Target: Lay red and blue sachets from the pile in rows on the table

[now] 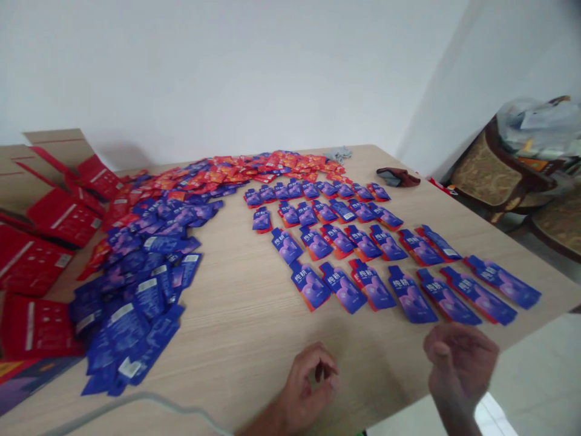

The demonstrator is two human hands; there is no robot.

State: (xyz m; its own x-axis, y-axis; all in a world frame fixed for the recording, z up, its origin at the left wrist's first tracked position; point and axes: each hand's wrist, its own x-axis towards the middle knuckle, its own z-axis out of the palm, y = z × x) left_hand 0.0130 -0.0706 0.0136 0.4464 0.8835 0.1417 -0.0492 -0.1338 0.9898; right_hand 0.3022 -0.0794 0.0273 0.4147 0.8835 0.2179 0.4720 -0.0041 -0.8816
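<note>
My left hand (311, 381) is over the near edge of the wooden table (236, 339), its fingers curled round toward the thumb in a loose ring with nothing inside. Farther right, my right hand (460, 363) is closed, fingers bent in toward the thumb, slightly blurred; no object shows in it. Just beyond the hands lie rows of purple pouches (411, 297), many with an orange-red pouch edge (312, 303) showing underneath. The pouch nearest my right hand (454, 300) lies flat in the front row.
A heap of loose purple pouches (145, 297) covers the left side, with orange-red packets (222, 172) piled along the back. Red cardboard boxes (36, 260) stand at far left. A grey cable (149, 396) crosses the near left. A dark cloth (398, 177) lies back right; chairs (490, 163) stand beyond.
</note>
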